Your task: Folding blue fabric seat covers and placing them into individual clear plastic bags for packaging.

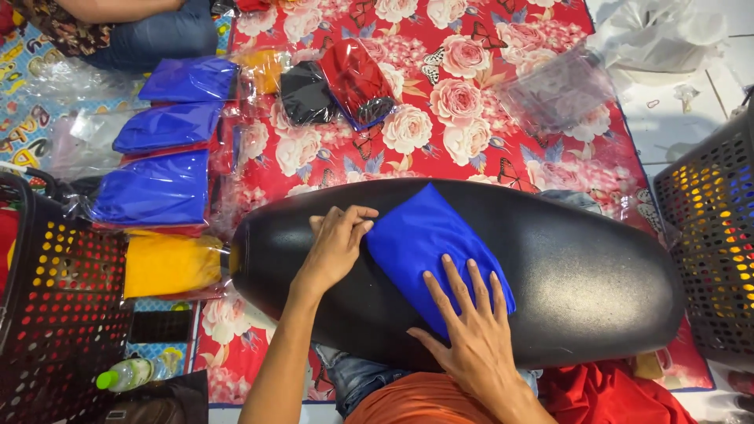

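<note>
A folded blue cloth (420,235) lies on a long black padded seat (581,267) that rests across my lap. My left hand (336,243) lies curled at the cloth's left edge, fingers touching it. Flat on the cloth's near right corner is my right hand (470,326), fingers spread and pressing it down. Neither hand grips anything.
Bagged blue cloths (157,188), a yellow one (169,265), black (305,93) and red (357,82) ones lie on a red floral mat (463,102). Perforated baskets stand at left (55,314) and right (711,235). Another person's legs (149,35) are at top left. Clear bags (558,90) lie beyond.
</note>
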